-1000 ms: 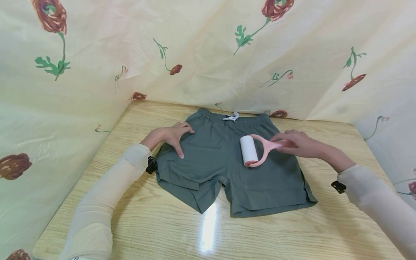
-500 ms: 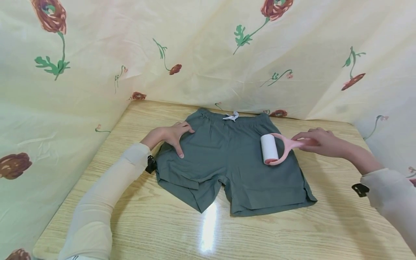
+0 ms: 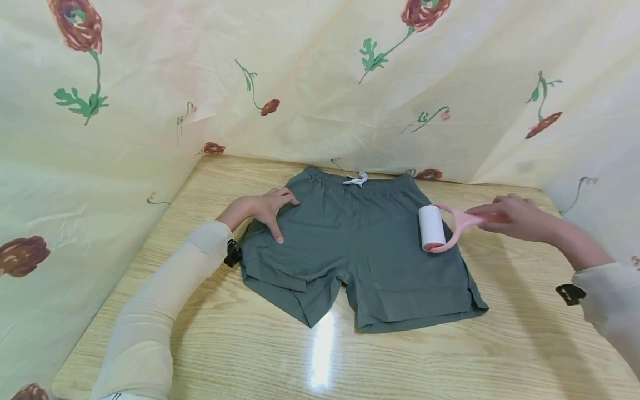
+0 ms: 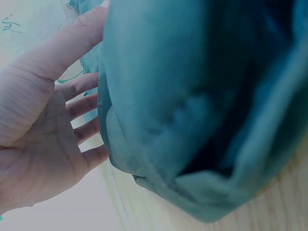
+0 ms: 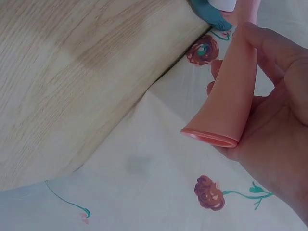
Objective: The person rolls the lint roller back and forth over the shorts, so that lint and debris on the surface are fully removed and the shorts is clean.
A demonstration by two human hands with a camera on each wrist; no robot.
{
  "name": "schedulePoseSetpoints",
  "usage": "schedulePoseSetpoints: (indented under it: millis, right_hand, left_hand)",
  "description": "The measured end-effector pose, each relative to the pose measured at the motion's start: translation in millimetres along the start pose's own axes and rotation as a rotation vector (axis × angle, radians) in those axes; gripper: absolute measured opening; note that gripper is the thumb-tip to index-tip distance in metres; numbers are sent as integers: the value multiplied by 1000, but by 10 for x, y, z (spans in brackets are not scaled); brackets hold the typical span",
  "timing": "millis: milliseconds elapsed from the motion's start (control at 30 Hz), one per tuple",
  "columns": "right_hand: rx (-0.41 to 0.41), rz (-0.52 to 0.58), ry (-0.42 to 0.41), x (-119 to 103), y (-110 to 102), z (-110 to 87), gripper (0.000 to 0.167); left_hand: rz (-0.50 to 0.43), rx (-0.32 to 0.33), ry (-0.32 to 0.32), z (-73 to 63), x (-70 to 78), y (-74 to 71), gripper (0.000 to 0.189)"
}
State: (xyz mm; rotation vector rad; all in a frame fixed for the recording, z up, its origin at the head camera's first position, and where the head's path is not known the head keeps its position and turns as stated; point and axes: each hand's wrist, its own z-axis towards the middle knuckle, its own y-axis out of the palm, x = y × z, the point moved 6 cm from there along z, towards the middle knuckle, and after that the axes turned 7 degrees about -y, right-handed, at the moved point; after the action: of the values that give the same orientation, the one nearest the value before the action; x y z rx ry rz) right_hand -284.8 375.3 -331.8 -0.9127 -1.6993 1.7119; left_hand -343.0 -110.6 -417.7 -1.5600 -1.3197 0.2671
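Dark grey-green shorts (image 3: 320, 233) with a white drawstring (image 3: 356, 179) lie spread on the table, waistband at the far side. My left hand (image 3: 267, 210) rests on the left side of the shorts, thumb and fingers spread apart. In the left wrist view the same hand (image 4: 53, 106) reaches to the cloth, which hides its fingertips. My right hand (image 3: 517, 216) grips the pink handle of a lint roller (image 3: 432, 228). Its white roll overlaps the right edge of the shorts. The right wrist view shows the handle (image 5: 226, 96) between thumb and fingers.
A light wood table (image 3: 240, 344) carries the shorts. Cream cloth (image 3: 310, 94) with printed flowers hangs along its back and sides. The left leg of the shorts has a folded hem (image 3: 280, 282). Dark clips (image 3: 571, 294) show at both sleeve cuffs.
My right hand has moved the lint roller rightward across the shorts, from near the middle of the right leg to its outer edge. The left hand and the shorts have stayed in place.
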Motion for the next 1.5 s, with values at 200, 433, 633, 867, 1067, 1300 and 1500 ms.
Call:
schedulePoseSetpoints:
  millis: [200, 433, 633, 867, 1067, 1300, 1500]
  right_hand:
    - [98, -36, -77, 9, -72, -47, 39]
    - [171, -30, -149, -22, -159, -14, 39]
    - [161, 34, -111, -111, -228, 101, 38]
    - [187, 176, -189, -318, -245, 334, 38]
    - [193, 220, -110, -481, -224, 534, 39]
    - [217, 311, -210, -712, -208, 826, 41]
    - [201, 331, -267, -954, -214, 1082, 38]
  left_hand:
    - [-1, 0, -6, -4, -5, -8, 108]
    - [4, 5, -6, 4, -3, -10, 108]
    - [7, 8, -9, 4, 5, -1, 106]
    - [2, 9, -20, 2, -4, 0, 106]
    - [1, 7, -24, 7, -8, -1, 106]
    - [9, 4, -21, -5, 9, -7, 105]
    - [18, 6, -22, -3, 3, -4, 106]
